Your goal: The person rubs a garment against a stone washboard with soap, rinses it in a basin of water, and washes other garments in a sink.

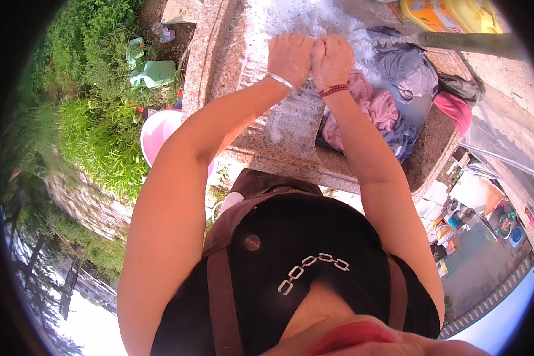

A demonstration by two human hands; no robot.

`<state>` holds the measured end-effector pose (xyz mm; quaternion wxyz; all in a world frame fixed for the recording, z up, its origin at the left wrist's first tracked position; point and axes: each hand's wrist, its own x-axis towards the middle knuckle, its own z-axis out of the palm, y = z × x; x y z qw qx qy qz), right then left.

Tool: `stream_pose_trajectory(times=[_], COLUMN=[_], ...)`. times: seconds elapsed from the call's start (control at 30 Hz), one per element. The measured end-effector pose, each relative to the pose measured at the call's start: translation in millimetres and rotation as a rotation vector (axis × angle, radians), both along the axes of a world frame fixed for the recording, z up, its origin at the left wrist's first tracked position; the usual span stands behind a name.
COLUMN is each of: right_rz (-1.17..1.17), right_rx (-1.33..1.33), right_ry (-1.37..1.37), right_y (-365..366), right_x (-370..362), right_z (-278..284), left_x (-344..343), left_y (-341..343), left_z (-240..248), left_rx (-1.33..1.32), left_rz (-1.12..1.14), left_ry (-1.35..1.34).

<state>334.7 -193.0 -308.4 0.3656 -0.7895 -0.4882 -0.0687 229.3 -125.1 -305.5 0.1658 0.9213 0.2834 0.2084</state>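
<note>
My left hand [291, 58], with a silver bangle at the wrist, and my right hand [333, 60], with a red beaded bracelet, are side by side and touching over a stone wash sink [202, 65]. Fingers on both are curled closed. A pale bit [319, 31] shows just beyond the knuckles, but what they grip is hidden by the hands and foam. Beneath them is a ridged washboard surface [254, 72] covered in white suds [285, 18]. Wet pink clothing [380, 110] and a grey garment [406, 74] lie heaped to the right of my right hand.
A grey pipe [469, 43] juts in over the sink from the right, near a yellow-and-orange package [451, 16]. Red-pink cloth [454, 113] hangs on the right rim. At left, a pink basin [159, 133] and green plastic jugs [155, 73] stand by plants.
</note>
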Motion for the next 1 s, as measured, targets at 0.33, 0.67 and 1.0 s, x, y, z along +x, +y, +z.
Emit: stream_pose_trajectory(times=[0.33,0.67,1.0], right_rz=[-0.060,0.073,-0.105], right_rx=[-0.118,-0.024,-0.192], right_ry=[-0.115,0.115,-0.090], right_y=[69,-50,42], right_x=[48,-53,26], right_z=[0,27,-12], left_x=[46,-77,25], left_y=[42,-49,36], left_z=[-16,31,-11], left_rx=[-0.084,-0.278,0.057], left_rz=[-0.016,-0.168,0.024], left_ry=[0.165,0.010,0.235])
